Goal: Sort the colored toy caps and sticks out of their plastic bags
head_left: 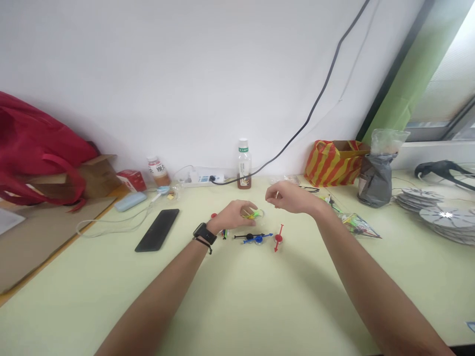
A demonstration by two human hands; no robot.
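Note:
My left hand (pixel 235 213), with a black watch on its wrist, has its fingers curled round a small yellow-green plastic piece (pixel 255 215). To the right and slightly higher, my right hand (pixel 290 196) is closed in a pinch above the table. Whatever its fingertips hold, if anything, is too small to make out. Just below the hands lie a black arrow spinner (pixel 250 237), a blue arrow spinner (pixel 259 240) and a red arrow spinner (pixel 278 239). The black and blue ones overlap. More coloured pieces (pixel 224 234) are partly hidden by my left hand and wrist.
A black phone (pixel 157 230) lies to the left. Along the wall stand a bottle (pixel 244 165), a power strip (pixel 202 179) and a striped bag (pixel 333 163). On the right are a bag of coloured pieces (pixel 358 225) and stacked grey discs (pixel 449 222). A black cable (pixel 315 104) hangs across.

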